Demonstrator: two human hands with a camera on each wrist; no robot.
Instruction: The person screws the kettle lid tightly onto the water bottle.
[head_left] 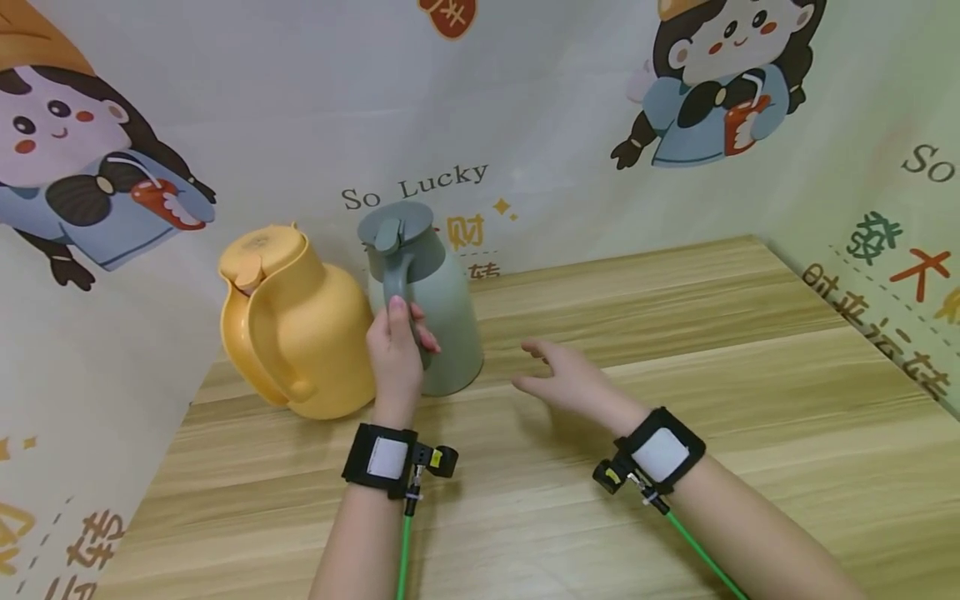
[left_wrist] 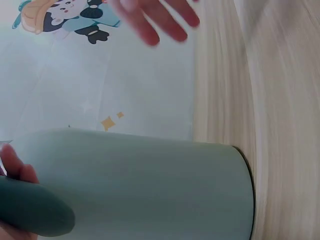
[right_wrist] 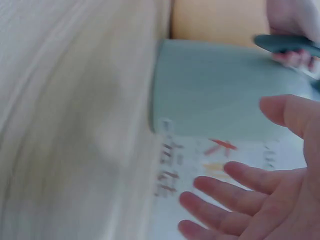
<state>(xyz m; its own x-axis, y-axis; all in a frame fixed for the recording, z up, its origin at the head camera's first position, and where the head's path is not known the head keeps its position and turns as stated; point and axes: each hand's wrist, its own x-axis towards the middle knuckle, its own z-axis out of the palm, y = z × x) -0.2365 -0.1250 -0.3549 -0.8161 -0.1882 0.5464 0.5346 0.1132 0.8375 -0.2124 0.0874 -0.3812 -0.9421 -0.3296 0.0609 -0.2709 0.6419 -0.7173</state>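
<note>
A sage-green thermos jug (head_left: pixel 448 321) with a darker grey-green lid and handle stands upright on the wooden table. My left hand (head_left: pixel 397 350) grips its handle, thumb on the near side and fingers curled round behind. To the right of the jug, apart from it, my right hand (head_left: pixel 566 375) reaches over the table with spread fingers and holds nothing. In the right wrist view this right hand (right_wrist: pixel 265 200) shows open beside the jug (right_wrist: pixel 215 90). The left wrist view shows the jug's body (left_wrist: pixel 150 185) with its base at the table surface.
A yellow thermos jug (head_left: pixel 322 333) stands close on the left of the green one, its handle toward the near left. Behind them hangs a white printed cloth (head_left: pixel 525 108) with cartoon figures and lettering. The wooden table (head_left: pixel 675 350) extends to the right.
</note>
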